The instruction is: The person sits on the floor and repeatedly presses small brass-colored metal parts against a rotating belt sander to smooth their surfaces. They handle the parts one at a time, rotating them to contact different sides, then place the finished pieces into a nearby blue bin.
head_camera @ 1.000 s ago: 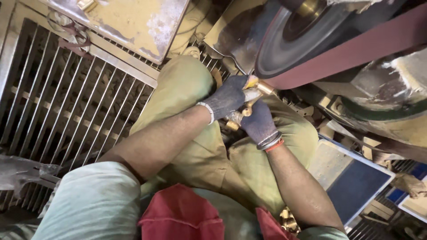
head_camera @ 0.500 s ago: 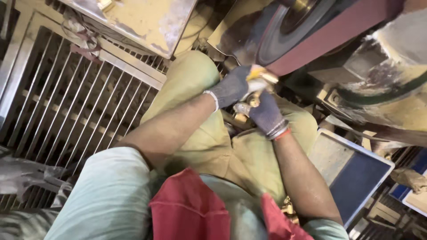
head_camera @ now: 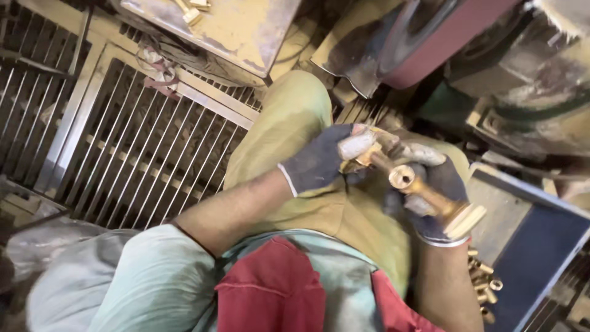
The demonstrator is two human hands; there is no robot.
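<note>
A: Two gloved hands are up over the lap, and room is tight. The sanding belt (head_camera: 442, 43) slants just above the brass fitting (head_camera: 409, 184), and the metal grate (head_camera: 141, 147) fences off everything to the left of it.

B: Open space?

A: Only a small pocket between the fitting and the belt. Right of the fitting, a blue tray (head_camera: 534, 258) sits close by the knee.

B: How are the hands set?

A: The left hand (head_camera: 319, 163) reaches across from a bent elbow, fingers wrapped tight around the fitting's upper end. The right hand (head_camera: 433, 197) cups it from below, fingers closed round the stem, with the flared end poking out past the palm. The fitting lies tilted between the two gloves, its round mouth facing the camera.

B: Anything else crowding in?

A: Loose brass pieces (head_camera: 482, 283) are heaped below the fitting, at the tray's edge. A worn yellow table (head_camera: 233, 31) sits up beyond the knee, and the machine housing (head_camera: 528, 92) looms to the upper right.
</note>
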